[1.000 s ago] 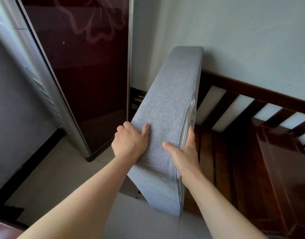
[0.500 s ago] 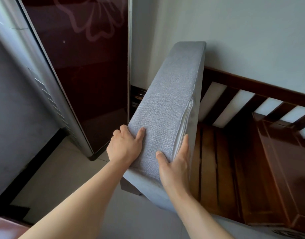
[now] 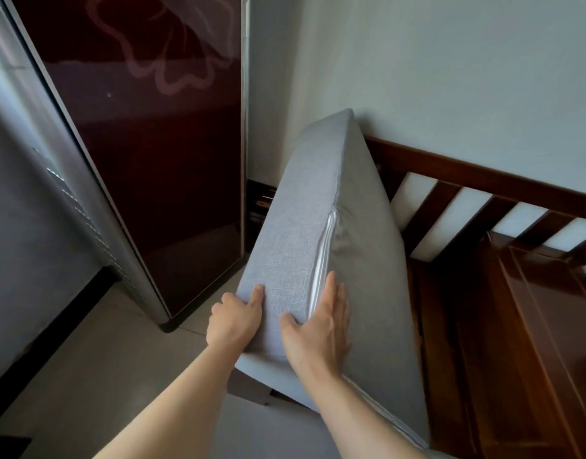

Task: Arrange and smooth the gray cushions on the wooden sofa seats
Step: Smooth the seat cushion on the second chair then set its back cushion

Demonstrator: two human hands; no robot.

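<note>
A pale wall (image 3: 450, 61) backs a dark wooden sofa (image 3: 483, 180) with a slatted backrest; a glossy maroon cabinet (image 3: 145, 144) stands to the left on a tiled floor (image 3: 86, 376). We note one gray cushion (image 3: 304, 220) standing on edge at the sofa's left end, tilted, its long axis running from the person up toward the wall. The bare slatted seat (image 3: 457, 326) lies to the cushion's right, so we judge the coming move to be a tip rightward and down onto it. Both hands sit at the near lower end. The left hand (image 3: 233, 323) grips the left edge, fingers curled behind and thumb on the narrow face. The right hand (image 3: 318, 329) lies nearly flat with straight fingers on the broad right face, thumb across the white zipper seam (image 3: 321, 256).
</note>
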